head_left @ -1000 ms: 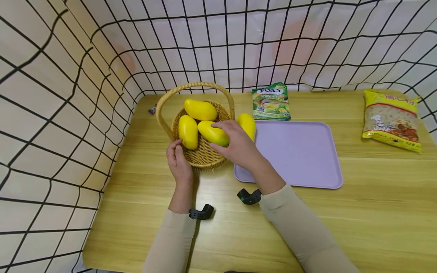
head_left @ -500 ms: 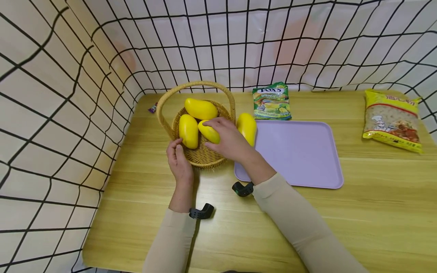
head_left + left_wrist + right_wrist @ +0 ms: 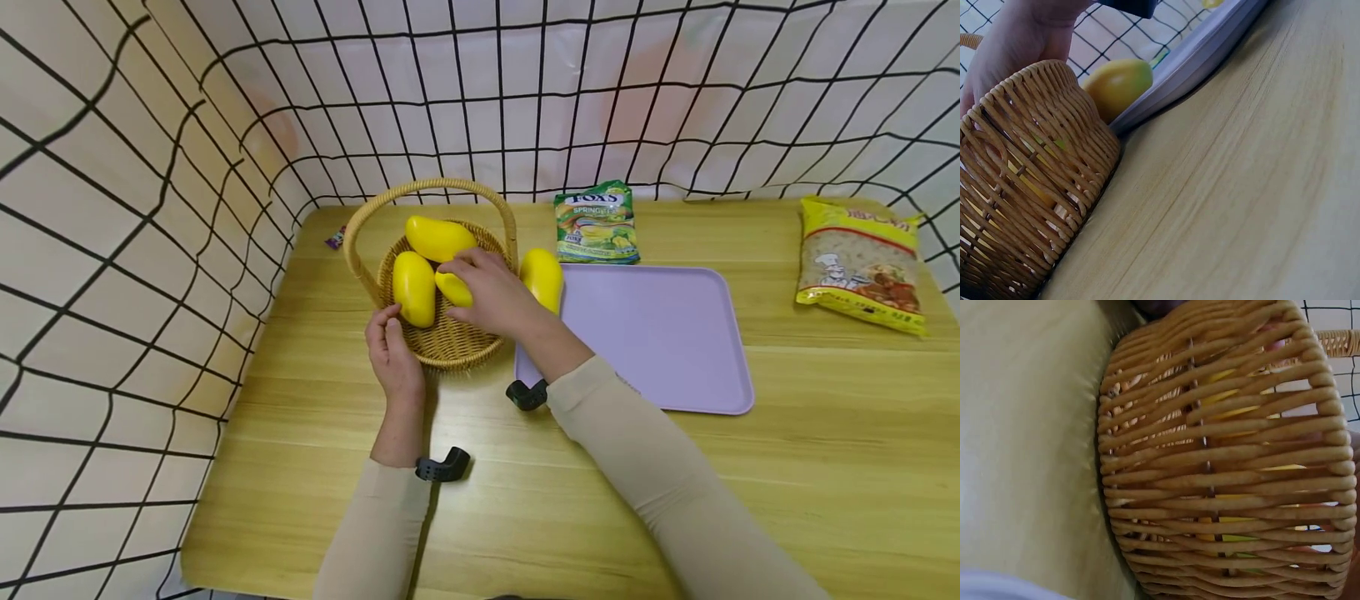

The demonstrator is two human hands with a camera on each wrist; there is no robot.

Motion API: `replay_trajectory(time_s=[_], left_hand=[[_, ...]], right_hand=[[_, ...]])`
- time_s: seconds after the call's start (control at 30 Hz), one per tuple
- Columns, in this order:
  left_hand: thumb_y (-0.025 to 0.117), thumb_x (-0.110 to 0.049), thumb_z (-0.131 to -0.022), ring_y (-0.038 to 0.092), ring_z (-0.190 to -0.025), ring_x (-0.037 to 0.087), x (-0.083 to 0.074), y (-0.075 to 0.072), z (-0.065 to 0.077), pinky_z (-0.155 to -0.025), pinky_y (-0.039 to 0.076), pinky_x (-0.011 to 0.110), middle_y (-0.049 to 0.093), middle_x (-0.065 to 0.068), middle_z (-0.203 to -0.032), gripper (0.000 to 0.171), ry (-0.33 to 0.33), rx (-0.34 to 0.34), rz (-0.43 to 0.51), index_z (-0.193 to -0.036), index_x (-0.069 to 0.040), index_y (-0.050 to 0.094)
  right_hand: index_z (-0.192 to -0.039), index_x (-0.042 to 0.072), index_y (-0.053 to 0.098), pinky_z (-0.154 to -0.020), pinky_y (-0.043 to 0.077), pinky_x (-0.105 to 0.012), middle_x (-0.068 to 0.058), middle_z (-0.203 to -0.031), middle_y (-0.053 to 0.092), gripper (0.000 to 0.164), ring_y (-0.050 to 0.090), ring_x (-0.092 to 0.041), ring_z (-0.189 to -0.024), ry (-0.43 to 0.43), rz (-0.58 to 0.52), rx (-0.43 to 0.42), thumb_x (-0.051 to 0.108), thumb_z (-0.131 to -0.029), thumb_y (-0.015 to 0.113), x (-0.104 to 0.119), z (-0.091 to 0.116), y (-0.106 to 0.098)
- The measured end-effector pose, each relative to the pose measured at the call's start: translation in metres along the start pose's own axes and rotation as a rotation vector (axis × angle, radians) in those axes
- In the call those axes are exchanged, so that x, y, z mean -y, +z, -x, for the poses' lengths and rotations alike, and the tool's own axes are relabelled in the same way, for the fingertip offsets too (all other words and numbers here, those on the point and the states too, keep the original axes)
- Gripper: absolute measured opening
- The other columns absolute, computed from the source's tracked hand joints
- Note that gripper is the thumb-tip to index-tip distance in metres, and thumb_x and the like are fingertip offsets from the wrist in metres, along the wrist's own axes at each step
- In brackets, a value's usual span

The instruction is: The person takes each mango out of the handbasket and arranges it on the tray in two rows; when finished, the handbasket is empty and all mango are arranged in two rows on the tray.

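A wicker basket [image 3: 457, 354] with a tall arched handle stands on the table. My left hand [image 3: 396, 362] holds it at the front left rim, fingertips over the edge. Inside the basket, my right hand [image 3: 501, 302] grips a yellow mango [image 3: 453, 288], thumb on the near side and fingers over the top. Two more mangoes lie in there: one upright mango [image 3: 414, 290] at the left and one lying mango [image 3: 438, 239] at the back. In the right wrist view the basket's woven side [image 3: 1229, 462] hides most of the fruit.
Another mango [image 3: 542, 279] lies outside the basket, against the left edge of a lilac tray [image 3: 652, 342]. Behind the tray is a green candy bag [image 3: 596, 225]. A yellow food bag [image 3: 860, 267] lies at the right, and a small purple wrapper [image 3: 335, 239] behind the basket's left. Black netting [image 3: 480, 100] walls the table.
My right hand has moved left and slightly back over the basket, with the mango in its grip covered more by the fingers. My left hand has stayed at the rim.
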State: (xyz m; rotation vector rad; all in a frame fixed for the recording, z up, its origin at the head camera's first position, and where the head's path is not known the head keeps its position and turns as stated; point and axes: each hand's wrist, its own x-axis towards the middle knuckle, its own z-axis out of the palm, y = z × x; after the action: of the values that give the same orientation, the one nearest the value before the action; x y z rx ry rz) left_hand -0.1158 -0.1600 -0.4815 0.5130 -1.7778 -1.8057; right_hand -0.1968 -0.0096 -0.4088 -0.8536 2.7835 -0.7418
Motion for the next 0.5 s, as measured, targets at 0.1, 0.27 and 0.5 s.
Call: replay_trajectory(time_s=[0.1, 0.27, 0.5], left_hand=[[0.042, -0.017, -0.106, 0.045, -0.136, 0.016, 0.0006, 0.0001, -0.0003, -0.12, 0.03, 0.036, 0.054, 0.009, -0.134, 0.028, 0.002, 0.002, 0.002, -0.119, 0.0, 0.061], [0.043, -0.017, -0.105, 0.044, -0.138, 0.017, -0.0008, -0.0008, -0.001, -0.121, 0.028, 0.036, 0.055, 0.009, -0.135, 0.028, -0.002, -0.01, -0.016, -0.119, -0.001, 0.062], [0.043, -0.016, -0.105, 0.045, -0.137, 0.016, 0.0001, -0.001, -0.001, -0.12, 0.029, 0.036, 0.056, 0.009, -0.134, 0.028, -0.001, -0.011, -0.022, -0.119, 0.0, 0.062]], right_hand=[[-0.147, 0.025, 0.054, -0.118, 0.038, -0.051, -0.008, -0.157, 0.042, 0.062, 0.038, -0.034, -0.145, 0.007, 0.019, 0.01, 0.036, -0.09, 0.078, -0.0015, -0.002, 0.0016], [-0.147, 0.027, 0.053, -0.115, 0.041, -0.052, -0.007, -0.158, 0.04, 0.062, 0.039, -0.035, -0.145, 0.01, 0.033, 0.017, 0.036, -0.091, 0.077, -0.0024, -0.0039, 0.0048], [-0.148, 0.028, 0.053, -0.113, 0.044, -0.052, -0.007, -0.159, 0.04, 0.062, 0.043, -0.034, -0.143, 0.024, 0.029, 0.021, 0.036, -0.091, 0.076, -0.0023, -0.0031, 0.0061]])
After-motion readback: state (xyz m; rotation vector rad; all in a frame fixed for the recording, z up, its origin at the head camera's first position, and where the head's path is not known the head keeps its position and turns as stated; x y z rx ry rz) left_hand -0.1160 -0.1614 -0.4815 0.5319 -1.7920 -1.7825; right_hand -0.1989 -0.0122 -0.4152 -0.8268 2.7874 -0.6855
